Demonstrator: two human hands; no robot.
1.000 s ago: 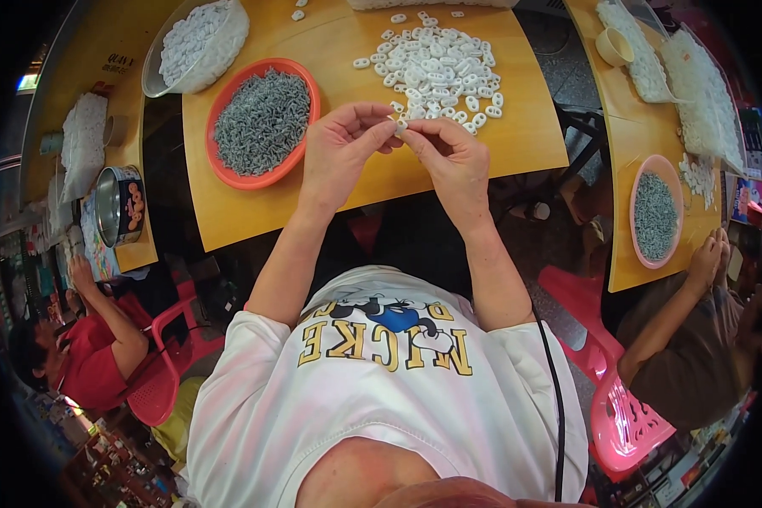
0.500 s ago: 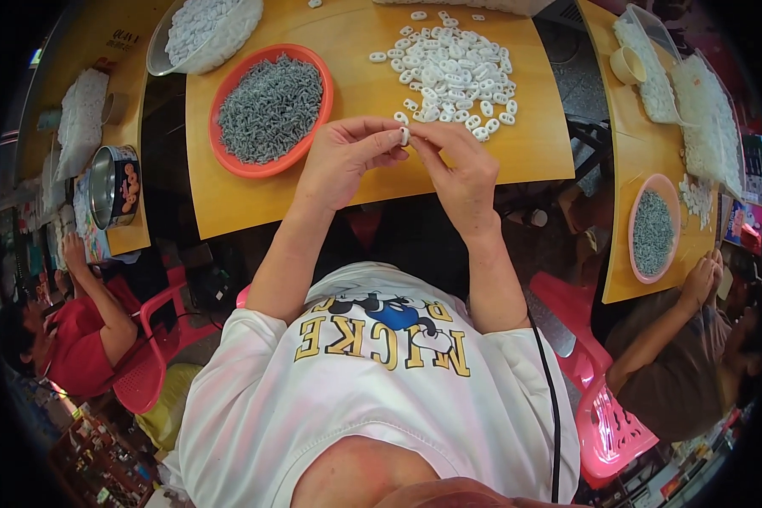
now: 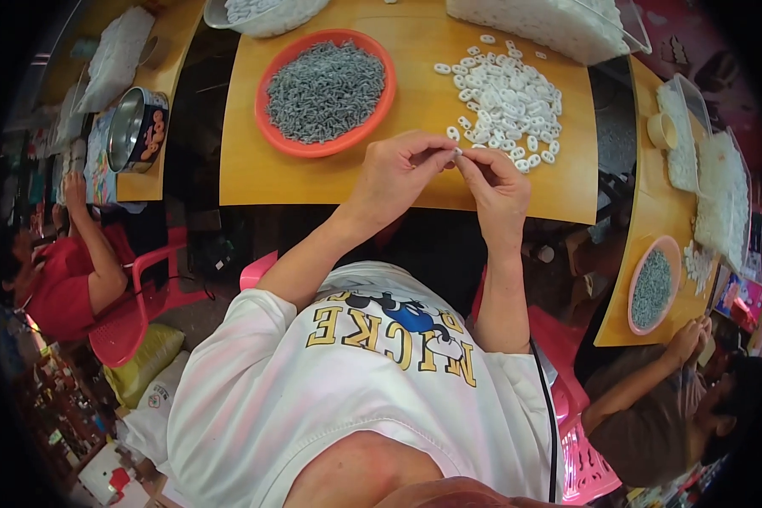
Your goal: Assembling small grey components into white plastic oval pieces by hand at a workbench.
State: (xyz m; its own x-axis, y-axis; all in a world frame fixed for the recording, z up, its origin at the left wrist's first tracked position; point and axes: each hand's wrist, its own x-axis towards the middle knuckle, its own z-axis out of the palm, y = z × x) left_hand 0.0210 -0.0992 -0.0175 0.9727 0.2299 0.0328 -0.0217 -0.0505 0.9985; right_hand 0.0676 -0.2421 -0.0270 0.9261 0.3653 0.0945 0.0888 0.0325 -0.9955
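Just past the table's near edge, my left hand [image 3: 398, 176] and my right hand [image 3: 498, 193] meet fingertip to fingertip in a pinch. A small white plastic piece [image 3: 457, 153] is gripped between them, mostly covered by the fingers. Whether a screw is also in the pinch cannot be seen. Beyond the hands lies a loose heap of white oval pieces with two holes [image 3: 512, 97]. To the left of the heap, an orange-red bowl [image 3: 388, 85] is filled with grey screws [image 3: 323, 91].
Clear plastic tubs with white pieces, one a large tub [image 3: 559, 30], stand along the table's far side. On the right table [image 3: 622, 326] are a pink bowl [image 3: 675, 284] and a co-worker's hands. Another person in red sits left, near a round tin [image 3: 127, 131].
The view has shifted, so the table and bowl appear farther right. My hands remain pinched together around the small piece, which is now more covered by the fingers.
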